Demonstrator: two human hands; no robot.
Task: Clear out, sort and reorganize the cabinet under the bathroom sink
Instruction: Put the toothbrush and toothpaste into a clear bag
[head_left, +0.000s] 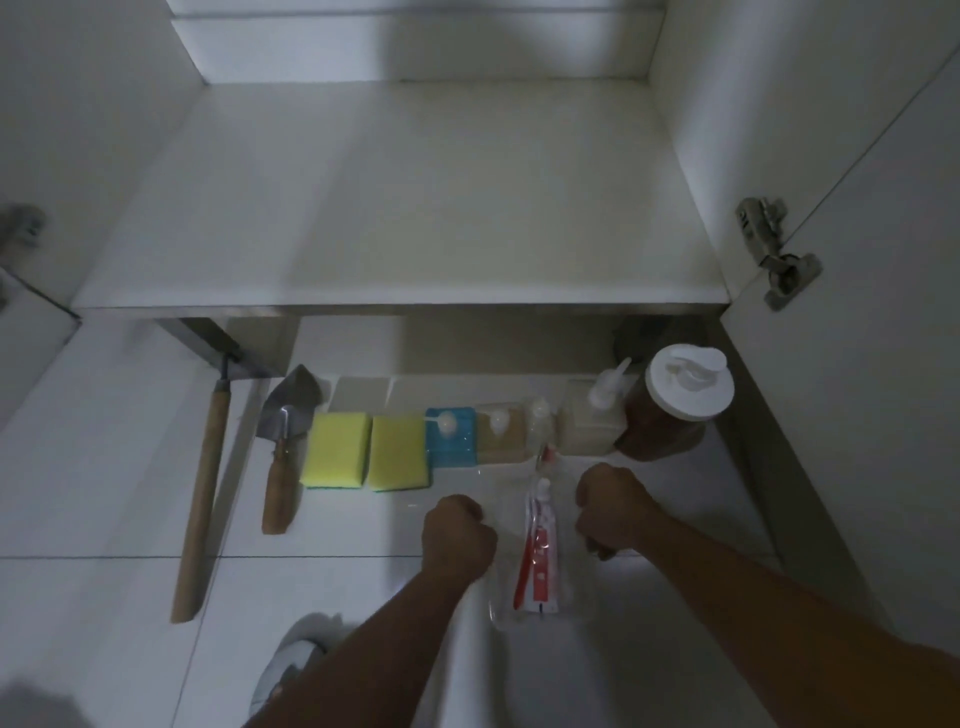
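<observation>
Head view, lowest in the frame: two bare forearms reach up from the bottom edge over a pale tiled floor (104, 467), with a light shoe (283, 670) half cut off at lower left; the left hand (457, 535) and the right hand (613, 512) are both curled into fists, knuckles up, on either side of a clear plastic pouch (540, 608); each seems to pinch an edge of it, though the film is so transparent and the light so dim that the grip itself is hard to make out.

Inside the pouch lie a red-and-white toothpaste tube (543, 566) and what looks like a toothbrush; their long axis runs up the frame, cap end away from the person, midway between the hands, neither hand clearly nearer.

Just above, a row on the floor spans the middle of the frame: a long wooden-handled tool (202, 499), a garden trowel (283, 452), two yellow sponges (335, 449) (399, 452), a blue pump bottle (451, 436), three paler pump bottles (501, 434), and a brown jar with a white lid (688, 384) at the right end.

Farthest, filling the upper frame, the cabinet floor (405, 208) shows bare white; my judgement is that the pouch must travel straight up the frame, over the bottle row, to reach it; the cabinet's upper part is cut off.
</observation>
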